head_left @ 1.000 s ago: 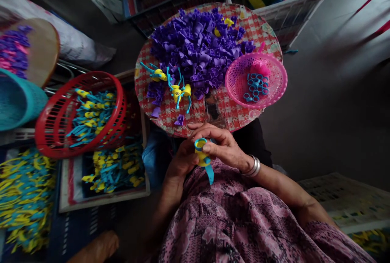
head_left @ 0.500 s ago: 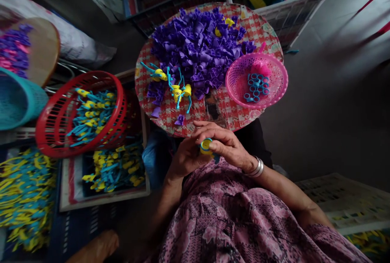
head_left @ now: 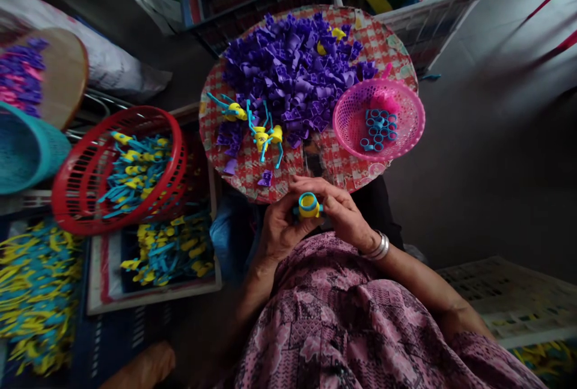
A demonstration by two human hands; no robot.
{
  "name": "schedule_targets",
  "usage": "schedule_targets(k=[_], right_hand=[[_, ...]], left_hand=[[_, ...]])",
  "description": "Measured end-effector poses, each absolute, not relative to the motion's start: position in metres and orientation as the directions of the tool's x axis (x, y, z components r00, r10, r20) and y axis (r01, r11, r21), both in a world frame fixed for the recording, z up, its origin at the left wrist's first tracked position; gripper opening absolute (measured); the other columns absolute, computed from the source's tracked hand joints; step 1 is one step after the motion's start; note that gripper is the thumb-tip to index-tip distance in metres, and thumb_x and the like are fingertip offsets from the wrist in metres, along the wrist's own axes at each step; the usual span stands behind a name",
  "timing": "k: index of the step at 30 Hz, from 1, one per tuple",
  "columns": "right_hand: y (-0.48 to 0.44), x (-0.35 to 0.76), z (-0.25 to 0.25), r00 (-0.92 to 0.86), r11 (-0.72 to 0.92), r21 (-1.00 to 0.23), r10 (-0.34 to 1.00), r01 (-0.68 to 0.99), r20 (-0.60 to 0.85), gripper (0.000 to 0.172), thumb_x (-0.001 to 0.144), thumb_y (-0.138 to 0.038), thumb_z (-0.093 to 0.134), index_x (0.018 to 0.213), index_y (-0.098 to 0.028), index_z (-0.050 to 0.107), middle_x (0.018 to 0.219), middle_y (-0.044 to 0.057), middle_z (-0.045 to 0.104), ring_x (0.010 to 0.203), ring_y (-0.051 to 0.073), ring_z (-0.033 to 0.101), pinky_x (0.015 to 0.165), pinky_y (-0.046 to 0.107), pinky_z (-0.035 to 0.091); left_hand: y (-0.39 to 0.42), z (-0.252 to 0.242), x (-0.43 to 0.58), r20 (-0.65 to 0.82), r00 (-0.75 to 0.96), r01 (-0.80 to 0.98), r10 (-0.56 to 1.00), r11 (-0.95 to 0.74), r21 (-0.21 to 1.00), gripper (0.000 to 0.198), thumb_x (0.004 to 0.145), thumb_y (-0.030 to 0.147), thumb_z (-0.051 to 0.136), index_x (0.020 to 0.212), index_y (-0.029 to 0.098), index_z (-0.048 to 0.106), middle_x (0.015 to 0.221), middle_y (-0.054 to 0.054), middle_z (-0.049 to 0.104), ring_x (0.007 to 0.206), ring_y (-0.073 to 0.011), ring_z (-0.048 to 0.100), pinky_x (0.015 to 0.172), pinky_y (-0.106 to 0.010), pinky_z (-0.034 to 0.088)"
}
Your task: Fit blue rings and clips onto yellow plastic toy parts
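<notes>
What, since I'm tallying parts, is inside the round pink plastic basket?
Small blue plastic rings and a bright pink heap, too unclear to identify; whatever lies beneath the heap is covered.

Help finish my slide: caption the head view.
Left hand holds a blue-rimmed yellow part, right hand alongside, near heaped purple pieces.

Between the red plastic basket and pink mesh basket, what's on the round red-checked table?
Head view: yellow-and-blue plastic parts and purple plastic pieces.
</notes>
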State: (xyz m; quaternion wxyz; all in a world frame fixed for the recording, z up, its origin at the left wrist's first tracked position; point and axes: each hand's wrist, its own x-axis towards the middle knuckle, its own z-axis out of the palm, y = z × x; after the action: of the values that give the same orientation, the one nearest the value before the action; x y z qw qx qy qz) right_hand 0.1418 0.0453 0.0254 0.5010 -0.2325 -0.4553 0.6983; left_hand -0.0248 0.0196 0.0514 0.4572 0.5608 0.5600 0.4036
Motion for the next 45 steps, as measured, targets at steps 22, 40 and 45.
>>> schedule_targets(k=[22, 40, 45], right_hand=[[0.04, 0.131, 0.031, -0.112, 0.207, -0.973, 0.969, -0.105, 0.219, 0.03, 0.102, -0.057, 0.069, 0.106, -0.027, 0.073, 0.12, 0.008, 0.08, 0.143, 0.031, 0.063, 0.129, 0.057, 0.036], [0.045, 0.13, 0.03, -0.242, 0.06, -0.961, 0.962, -0.27, 0.128, 0.045, 0.098, -0.064, 0.074, 0.127, -0.029, 0.074, 0.136, 0.009, 0.074, 0.134, 0.027, 0.066, 0.121, 0.048, 0.049], [0.04, 0.129, 0.03, -0.144, 0.187, -0.972, 0.968, -0.145, 0.208, 0.042, 0.102, -0.065, 0.067, 0.121, -0.028, 0.074, 0.125, 0.008, 0.074, 0.126, 0.027, 0.066, 0.114, 0.047, 0.05]], left_hand=[[0.019, 0.055, -0.027, -0.044, -0.057, 0.435, 0.997, 0.065, 0.898, 0.036, 0.08, 0.045, 0.089, 0.105, 0.019, 0.084, 0.086, -0.002, 0.083, 0.074, -0.0193, 0.074, 0.07, -0.027, 0.059], [0.02, 0.043, -0.039, -0.134, -0.055, 0.257, 0.989, 0.143, 0.956, 0.045, 0.071, 0.055, 0.095, 0.097, 0.021, 0.081, 0.086, -0.002, 0.079, 0.074, -0.0192, 0.071, 0.071, -0.03, 0.059], [0.021, 0.043, -0.031, -0.042, -0.104, 0.421, 0.994, 0.082, 0.903, 0.046, 0.075, 0.052, 0.089, 0.107, 0.021, 0.081, 0.093, -0.003, 0.083, 0.081, -0.0211, 0.074, 0.074, -0.029, 0.06]])
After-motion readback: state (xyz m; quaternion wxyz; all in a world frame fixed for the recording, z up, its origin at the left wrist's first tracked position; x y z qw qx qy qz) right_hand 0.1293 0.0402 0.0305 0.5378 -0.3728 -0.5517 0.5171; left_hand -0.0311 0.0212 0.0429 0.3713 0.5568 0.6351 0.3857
